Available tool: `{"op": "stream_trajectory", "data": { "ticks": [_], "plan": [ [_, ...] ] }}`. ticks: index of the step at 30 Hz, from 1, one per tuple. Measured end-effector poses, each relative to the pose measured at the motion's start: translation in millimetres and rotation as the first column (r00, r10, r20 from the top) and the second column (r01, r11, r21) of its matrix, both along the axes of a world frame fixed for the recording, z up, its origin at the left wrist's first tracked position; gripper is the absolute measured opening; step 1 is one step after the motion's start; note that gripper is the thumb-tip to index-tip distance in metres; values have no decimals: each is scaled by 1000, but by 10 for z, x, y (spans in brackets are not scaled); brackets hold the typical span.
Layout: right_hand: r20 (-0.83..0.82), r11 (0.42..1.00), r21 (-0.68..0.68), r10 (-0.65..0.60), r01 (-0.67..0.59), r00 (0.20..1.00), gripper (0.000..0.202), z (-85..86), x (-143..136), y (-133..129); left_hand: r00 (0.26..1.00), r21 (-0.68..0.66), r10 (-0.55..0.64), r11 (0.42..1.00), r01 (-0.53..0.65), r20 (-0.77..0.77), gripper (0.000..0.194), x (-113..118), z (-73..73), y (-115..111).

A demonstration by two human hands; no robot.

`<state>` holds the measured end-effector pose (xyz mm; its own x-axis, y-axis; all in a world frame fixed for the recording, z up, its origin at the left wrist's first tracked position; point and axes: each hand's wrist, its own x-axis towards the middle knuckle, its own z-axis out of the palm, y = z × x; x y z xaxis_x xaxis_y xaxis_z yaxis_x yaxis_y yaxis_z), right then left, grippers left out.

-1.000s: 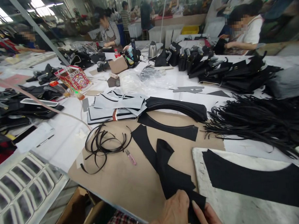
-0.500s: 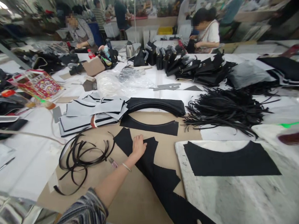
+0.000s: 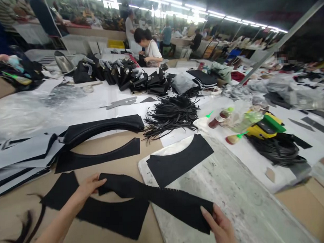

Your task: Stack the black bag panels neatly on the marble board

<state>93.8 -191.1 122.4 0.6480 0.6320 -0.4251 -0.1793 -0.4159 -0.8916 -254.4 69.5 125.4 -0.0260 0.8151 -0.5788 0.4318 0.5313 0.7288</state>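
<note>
Between my two hands a curved black piece (image 3: 170, 201) is stretched, raised over the board's left edge. My left hand (image 3: 91, 186) pinches its left end, and my right hand (image 3: 218, 220) grips its right end between thumb and fingers. Beneath it, another curved black piece (image 3: 114, 217) lies on the brown sheet (image 3: 102, 240). A separate black piece (image 3: 181, 159) rests on the whitish board (image 3: 201, 191). Farther back, a single black piece (image 3: 99, 157) lies in front of a stack of black curved pieces (image 3: 103, 129).
Black strips (image 3: 175, 114) are heaped beyond the board. Grey-white panels (image 3: 22, 154) lie at left, and black strip coils (image 3: 24, 229) at lower left. Bottles (image 3: 219, 118) and a yellow-green object (image 3: 265, 125) stand at right. Across the table sits a person (image 3: 151, 51).
The view has swung right. My left hand has gone from pressing on the black pieces to holding one's end. My right hand has come fully into view, and the piece is lifted between both.
</note>
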Motion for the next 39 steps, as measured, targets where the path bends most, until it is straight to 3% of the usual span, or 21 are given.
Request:
{"op": "stream_trajectory", "data": {
  "ticks": [4,7,9,12,16,19,22,27,31,36,39],
  "plan": [
    [-54,998,-23,50,-51,997,40,94,993,95,954,-114,65,993,-33,293,43,361,-74,-360],
    [-21,997,-32,72,-72,997,42,-10,1660,218,921,-168,36,985,33,389,44,810,-239,-558],
    [19,990,-35,134,-134,991,42,-137,2039,328,905,-173,56,985,19,422,47,1136,-347,-647],
    [151,971,-57,237,-231,960,42,-332,2510,536,904,-133,153,985,-108,399,53,1571,-451,-729],
    [321,941,-101,338,-323,885,36,-470,2970,882,900,-84,228,974,-212,372,57,1961,-498,-769],
    [426,903,-158,427,-399,797,35,-522,3210,1163,889,-63,269,962,-265,371,62,2141,-569,-815],
    [516,872,-243,488,-425,704,32,-652,3379,1411,889,-55,292,955,-292,352,69,2274,-732,-911],
    [527,862,-320,506,-392,682,27,-1018,3498,1618,902,-103,329,944,-313,279,70,2422,-983,-1061],
    [561,868,-347,496,-356,663,28,-1141,3489,1621,925,-79,289,957,-278,247,67,2482,-958,-1067],
    [621,880,-336,476,-337,623,27,-1067,3475,1628,916,-47,307,951,-305,259,66,2506,-884,-1028],
    [635,880,-343,475,-329,609,27,-1058,3476,1650,944,23,254,964,-265,209,63,2501,-910,-1013]
  ]
}}
